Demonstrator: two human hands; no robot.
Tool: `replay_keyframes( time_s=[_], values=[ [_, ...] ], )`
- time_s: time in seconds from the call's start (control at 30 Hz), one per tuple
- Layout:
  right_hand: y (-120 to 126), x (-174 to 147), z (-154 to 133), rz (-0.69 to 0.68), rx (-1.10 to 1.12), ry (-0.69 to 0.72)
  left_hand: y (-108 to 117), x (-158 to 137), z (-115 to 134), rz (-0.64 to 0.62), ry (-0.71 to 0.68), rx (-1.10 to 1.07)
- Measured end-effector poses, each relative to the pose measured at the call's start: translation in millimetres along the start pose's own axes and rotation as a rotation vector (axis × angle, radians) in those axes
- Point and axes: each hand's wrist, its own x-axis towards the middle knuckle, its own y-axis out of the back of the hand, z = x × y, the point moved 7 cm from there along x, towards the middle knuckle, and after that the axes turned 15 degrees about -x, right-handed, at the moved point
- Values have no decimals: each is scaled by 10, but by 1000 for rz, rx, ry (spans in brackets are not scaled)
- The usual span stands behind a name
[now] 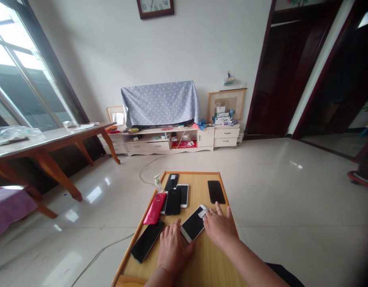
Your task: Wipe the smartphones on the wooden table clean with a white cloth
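Observation:
A white smartphone [193, 225] with a dark screen lies slantwise on the wooden table [208, 259]. My left hand [173, 247] steadies it, with the fingers along its left side and the thumb at its lower edge. At the upper end of the screen, my right hand [220, 225] presses a small whitish wipe [203, 212] under its fingertips; the other fingers are spread. Beyond my right hand lies a black phone [216, 192]. To the left of my left hand is another black phone [147, 241], with a red phone [155, 208] touching its upper end.
Farther up the table, a black phone [173, 201] overlaps a white one [184, 195], near another dark phone [171, 181]. A pump bottle [158, 183] stands at the left edge. Beyond are a low cabinet [148, 146], a long table [58, 137] and a cable [103, 250] on the floor.

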Motion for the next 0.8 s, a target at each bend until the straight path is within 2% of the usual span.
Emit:
replay_keyframes(
  time_s=[0.13,0.23,0.3,0.4,0.47,0.53,0.67,0.73,0.8],
  values=[
    [5,-311,-173,29,34,134,-4,-3,-21,5,0,-5],
    [6,-373,-336,50,92,237,1,-10,-21,17,-20,-10],
    [11,-253,-296,51,93,194,10,-13,-11,26,-33,-13],
    [11,2,-146,25,69,40,9,-12,-5,13,-28,-14],
    [17,69,-175,28,73,9,-5,-10,-19,-10,-8,-19],
    [28,6,-368,53,108,86,-22,-7,-44,-29,10,-24],
    [53,-278,-830,80,226,365,-41,-4,-79,-41,11,-37],
    [55,-266,-807,75,236,367,-36,-3,-73,-32,4,-46],
    [40,-113,-588,58,202,251,-25,-3,-53,-19,5,-50]
  ],
)
